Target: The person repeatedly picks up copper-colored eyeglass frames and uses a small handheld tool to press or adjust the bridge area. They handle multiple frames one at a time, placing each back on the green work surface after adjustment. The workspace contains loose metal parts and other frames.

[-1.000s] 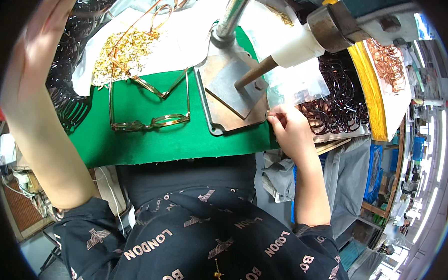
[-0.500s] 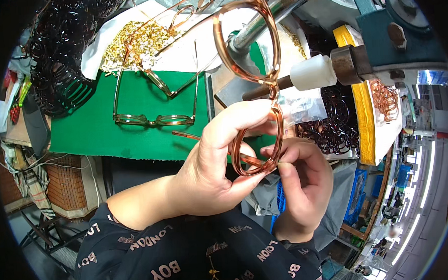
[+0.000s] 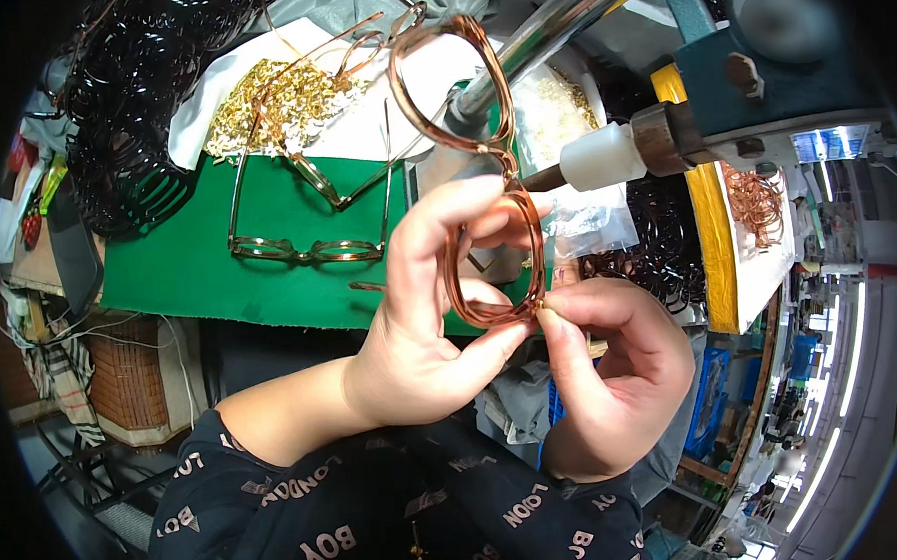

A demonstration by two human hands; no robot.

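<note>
My left hand (image 3: 416, 316) is closed round a glossy brown, see-through eyeglass frame (image 3: 538, 251), held on end above the green mat (image 3: 168, 277). One rim points up and the other lies among my fingers. At the frame's lower end, my right hand (image 3: 622, 362) pinches thumb and forefinger together. A tiny gold-coloured piece (image 3: 541, 304) shows at those fingertips, touching the frame's edge; its kind is too small to make out. Two pairs of glasses (image 3: 307, 252) with unfolded temples rest on the mat, partly overlapping.
Small gold metal parts (image 3: 271, 108) are heaped on white paper behind the mat. Dark glossy frames (image 3: 126, 124) pile up at the left, more at the right beside a yellow-edged box (image 3: 719, 248). A bench machine's white collar and spindle (image 3: 598, 156) jut in close to the frame.
Both hands stay together; the frame has shifted left and its upper rim has come lower. My right hand has turned slightly, and the gold piece at its fingertips shows more clearly.
</note>
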